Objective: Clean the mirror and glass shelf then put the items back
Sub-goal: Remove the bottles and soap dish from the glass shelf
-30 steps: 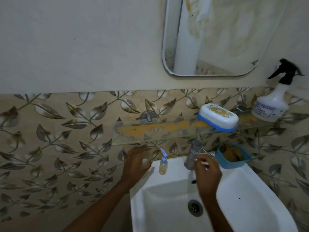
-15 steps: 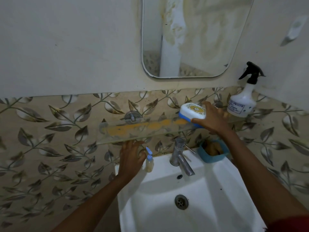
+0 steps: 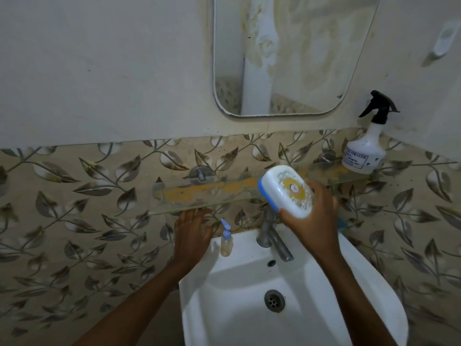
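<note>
A streaked, stained mirror (image 3: 294, 56) hangs on the wall. Below it runs a glass shelf (image 3: 199, 193) smeared with yellow grime. My right hand (image 3: 316, 216) grips a white soap box with a blue base (image 3: 282, 188), tilted and held off the shelf above the tap. A white spray bottle with a black trigger (image 3: 366, 148) stands on the shelf's right end. My left hand (image 3: 190, 233) rests flat, fingers spread, on the sink's back left corner under the shelf, holding nothing.
A white sink (image 3: 237, 295) with a metal tap (image 3: 272, 236) sits below. A small pump bottle (image 3: 226, 242) stands on the sink rim beside my left hand. A blue dish is mostly hidden behind my right wrist. Leaf-patterned tiles cover the wall.
My right hand went from the tap up to the shelf, took hold of the soap box and lifted it off, tilting it. The left hand stayed in place.
</note>
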Demonstrator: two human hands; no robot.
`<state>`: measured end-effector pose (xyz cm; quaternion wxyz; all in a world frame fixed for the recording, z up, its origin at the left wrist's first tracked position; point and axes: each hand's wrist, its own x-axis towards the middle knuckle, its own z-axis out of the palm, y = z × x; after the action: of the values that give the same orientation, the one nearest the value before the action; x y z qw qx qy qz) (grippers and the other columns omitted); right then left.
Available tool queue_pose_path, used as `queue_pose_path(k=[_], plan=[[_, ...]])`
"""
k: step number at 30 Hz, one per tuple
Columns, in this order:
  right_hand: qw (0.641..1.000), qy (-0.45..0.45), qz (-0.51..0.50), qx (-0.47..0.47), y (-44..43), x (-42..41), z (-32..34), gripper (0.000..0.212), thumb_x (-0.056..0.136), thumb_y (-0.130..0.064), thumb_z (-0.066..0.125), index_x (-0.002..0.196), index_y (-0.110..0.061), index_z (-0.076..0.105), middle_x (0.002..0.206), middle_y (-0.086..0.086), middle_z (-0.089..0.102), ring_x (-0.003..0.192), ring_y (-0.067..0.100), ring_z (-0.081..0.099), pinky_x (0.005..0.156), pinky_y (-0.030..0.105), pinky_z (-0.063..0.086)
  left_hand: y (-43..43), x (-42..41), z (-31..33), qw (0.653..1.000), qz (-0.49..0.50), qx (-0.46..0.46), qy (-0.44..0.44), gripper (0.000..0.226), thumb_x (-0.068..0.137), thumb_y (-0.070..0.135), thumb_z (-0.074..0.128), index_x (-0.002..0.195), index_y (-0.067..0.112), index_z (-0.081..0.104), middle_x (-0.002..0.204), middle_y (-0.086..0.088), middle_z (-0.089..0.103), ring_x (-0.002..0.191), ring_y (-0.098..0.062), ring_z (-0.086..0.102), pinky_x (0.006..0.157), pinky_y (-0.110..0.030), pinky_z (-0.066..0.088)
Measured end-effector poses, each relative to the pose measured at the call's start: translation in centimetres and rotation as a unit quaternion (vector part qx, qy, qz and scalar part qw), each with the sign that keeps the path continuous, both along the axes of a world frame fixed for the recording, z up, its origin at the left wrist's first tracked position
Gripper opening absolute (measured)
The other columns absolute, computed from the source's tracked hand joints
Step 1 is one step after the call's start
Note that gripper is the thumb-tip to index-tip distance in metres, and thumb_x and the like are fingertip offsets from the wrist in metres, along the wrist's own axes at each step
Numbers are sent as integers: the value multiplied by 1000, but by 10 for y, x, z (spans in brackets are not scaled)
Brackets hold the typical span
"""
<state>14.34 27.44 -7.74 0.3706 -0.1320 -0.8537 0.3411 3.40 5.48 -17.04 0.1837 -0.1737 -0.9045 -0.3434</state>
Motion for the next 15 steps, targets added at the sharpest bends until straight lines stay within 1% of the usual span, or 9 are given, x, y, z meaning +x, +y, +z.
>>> queue_pose_path(k=[1, 3, 5, 7, 9, 12, 13, 15], plan=[[1000, -6, -4, 8, -9, 7, -10, 77, 54, -36, 74, 122, -14, 45, 116, 10, 50, 110, 29, 42, 81, 31, 37, 0, 0, 0, 1000, 3, -1, -3, 56, 68, 38, 33, 108, 13, 64, 109, -14, 64, 106, -37, 54, 92, -46, 40], [1000, -19, -3, 9, -22, 15, -29, 78, 54, -35, 75, 123, -13, 44, 117, 10, 48, 110, 26, 40, 79, 30, 34, 0, -1, 2, 1000, 7, -4, -4, 55, 68, 36, 34, 108, 12, 64, 108, -15, 64, 104, -37, 55, 91, -45, 40], [999, -38, -5, -18, -32, 18, -49, 81, 56, -29, 80, 125, -15, 42, 118, 8, 45, 111, 23, 39, 77, 29, 36, 1, -1, 2, 1000, 7, -15, -1, 49, 71, 30, 39, 108, 10, 64, 109, -15, 64, 105, -37, 55, 91, -46, 40], [998, -42, -31, -45, -41, 18, -65, 81, 57, -27, 81, 126, -15, 41, 119, 6, 44, 112, 22, 39, 77, 29, 37, 0, -1, -1, 1000, -2, -27, 12, 44, 70, 20, 46, 108, 9, 64, 110, -16, 64, 106, -37, 56, 92, -48, 42], [995, -47, -64, -59, -46, 15, -82, 80, 58, -28, 80, 126, -15, 41, 119, 6, 45, 112, 22, 40, 76, 29, 38, -3, -1, -4, 999, -13, -34, 32, 45, 70, 21, 42, 107, 9, 64, 108, -14, 65, 105, -36, 57, 91, -46, 43], [988, -96, -90, -77, -51, 2, -110, 80, 59, -32, 78, 127, -16, 40, 120, 8, 46, 110, 25, 41, 78, 36, 47, -7, 0, -6, 998, -17, -30, 57, 48, 67, 27, 37, 103, 11, 65, 106, -11, 67, 105, -29, 56, 90, -36, 34], [986, -115, -92, -79, -53, -4, -119, 81, 59, -34, 78, 128, -15, 39, 121, 10, 47, 110, 26, 42, 81, 39, 49, -8, -1, -7, 998, -20, -29, 59, 48, 67, 27, 37, 103, 11, 65, 107, -10, 67, 106, -25, 54, 90, -33, 31], [982, -149, -81, -82, -57, -18, -136, 84, 61, -36, 77, 131, -12, 37, 123, 12, 47, 115, 28, 43, 90, 44, 49, -11, -3, -12, 998, -23, -25, 56, 47, 68, 27, 38, 105, 12, 64, 111, -9, 66, 110, -21, 50, 93, -32, 28]])
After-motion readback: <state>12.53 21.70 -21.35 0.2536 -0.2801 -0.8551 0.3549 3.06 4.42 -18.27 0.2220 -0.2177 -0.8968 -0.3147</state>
